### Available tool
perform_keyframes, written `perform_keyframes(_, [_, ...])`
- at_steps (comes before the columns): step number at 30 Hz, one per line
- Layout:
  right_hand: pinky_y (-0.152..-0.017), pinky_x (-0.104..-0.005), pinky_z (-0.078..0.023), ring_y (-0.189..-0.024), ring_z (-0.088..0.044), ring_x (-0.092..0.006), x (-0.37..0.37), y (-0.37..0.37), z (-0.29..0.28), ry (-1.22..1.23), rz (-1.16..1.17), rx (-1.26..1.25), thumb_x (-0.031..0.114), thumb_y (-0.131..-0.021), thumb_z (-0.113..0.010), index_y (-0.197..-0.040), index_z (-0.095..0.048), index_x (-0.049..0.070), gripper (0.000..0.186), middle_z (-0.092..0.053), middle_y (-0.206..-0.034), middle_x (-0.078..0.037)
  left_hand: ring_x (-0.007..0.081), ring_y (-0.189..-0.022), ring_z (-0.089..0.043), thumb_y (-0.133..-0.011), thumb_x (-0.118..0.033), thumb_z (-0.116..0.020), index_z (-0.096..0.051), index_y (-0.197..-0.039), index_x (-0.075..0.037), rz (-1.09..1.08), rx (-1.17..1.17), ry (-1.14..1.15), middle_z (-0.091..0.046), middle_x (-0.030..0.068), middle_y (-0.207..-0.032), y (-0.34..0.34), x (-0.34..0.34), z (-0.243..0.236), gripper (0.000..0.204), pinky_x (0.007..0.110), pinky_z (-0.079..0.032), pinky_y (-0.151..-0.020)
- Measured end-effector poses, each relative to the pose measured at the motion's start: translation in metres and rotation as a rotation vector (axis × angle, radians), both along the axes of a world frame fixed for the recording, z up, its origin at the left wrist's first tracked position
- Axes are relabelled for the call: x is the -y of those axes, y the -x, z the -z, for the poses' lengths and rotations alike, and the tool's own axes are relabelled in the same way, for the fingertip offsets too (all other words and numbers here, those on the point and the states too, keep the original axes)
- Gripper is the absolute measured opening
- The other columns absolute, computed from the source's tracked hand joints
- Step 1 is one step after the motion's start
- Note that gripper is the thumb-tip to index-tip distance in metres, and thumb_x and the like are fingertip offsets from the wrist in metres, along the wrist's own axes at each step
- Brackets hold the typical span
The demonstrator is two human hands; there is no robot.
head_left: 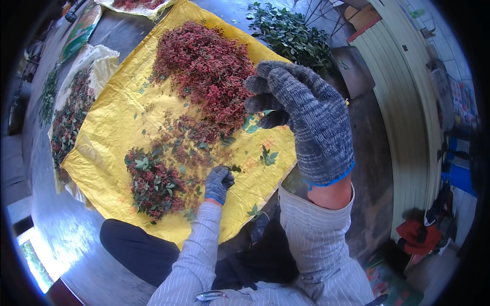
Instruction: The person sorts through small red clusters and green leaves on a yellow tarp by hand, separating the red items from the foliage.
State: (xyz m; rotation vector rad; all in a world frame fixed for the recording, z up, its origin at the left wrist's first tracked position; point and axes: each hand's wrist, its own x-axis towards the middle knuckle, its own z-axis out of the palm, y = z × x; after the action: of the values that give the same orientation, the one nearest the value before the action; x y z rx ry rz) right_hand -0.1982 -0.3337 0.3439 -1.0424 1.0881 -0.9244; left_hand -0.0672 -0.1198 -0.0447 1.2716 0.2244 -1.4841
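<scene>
The left hand (219, 183), gloved, reached down near the sheet's (109, 127) lower edge, fingers pinched on a leafy sprig (235, 168) beside the small heap (153, 186); the right hand (306, 117) hung raised over the right edge, fingers curled, whether holding anything I could not tell; picking cleanly probably meant pinching stems, not berries; bare sheet lay toward the left edge, the big red pile (206, 71) crowding the top.

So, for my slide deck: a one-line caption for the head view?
Grey knitted-gloved left hand touches red berry sprigs on yellow woven sheet; right hand raised.
</scene>
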Motion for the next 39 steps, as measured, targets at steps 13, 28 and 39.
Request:
perform_keyframes(13, [-0.07, -0.0305, -0.06, -0.09, -0.077, -0.0224, -0.008, 0.003, 0.01, 0.039, -0.032, 0.065, 0.026, -0.108, -0.063, -0.13, -0.07, -0.001, 0.035, -0.079, -0.112, -0.017, 0.0364, -0.091, -0.07, -0.096, -0.022, -0.062, -0.073, -0.112, -0.013, 0.88, 1.429, 0.245, -0.07, 0.0156, -0.104, 0.137, 0.063, -0.033, 0.021, 0.052, -0.056, -0.078])
perform_keyframes(28, [-0.072, -0.0301, -0.059, -0.091, -0.077, -0.0223, -0.005, 0.007, 0.0, 0.037, -0.015, -0.064, 0.026, -0.107, -0.064, -0.128, -0.07, -0.001, 0.035, -0.079, -0.112, -0.016, 0.0382, -0.092, -0.07, -0.094, -0.025, -0.067, -0.076, -0.102, -0.008, 1.142, 1.382, 0.179, -0.069, 0.02, -0.099, 0.092, 0.055, 0.008, 0.021, 0.049, -0.057, -0.082])
perform_keyframes(39, [-0.072, -0.0301, -0.06, -0.091, -0.077, -0.022, -0.009, 0.006, 0.009, 0.064, -0.055, -0.028, 0.027, -0.108, -0.063, -0.13, -0.069, -0.001, 0.036, -0.079, -0.113, -0.016, 0.0243, -0.094, -0.074, -0.084, -0.022, -0.079, -0.079, -0.105, -0.007, 1.084, 0.573, 0.17, -0.077, 0.0116, -0.098, 0.081, -0.073, -0.001, 0.025, 0.038, -0.058, -0.088])
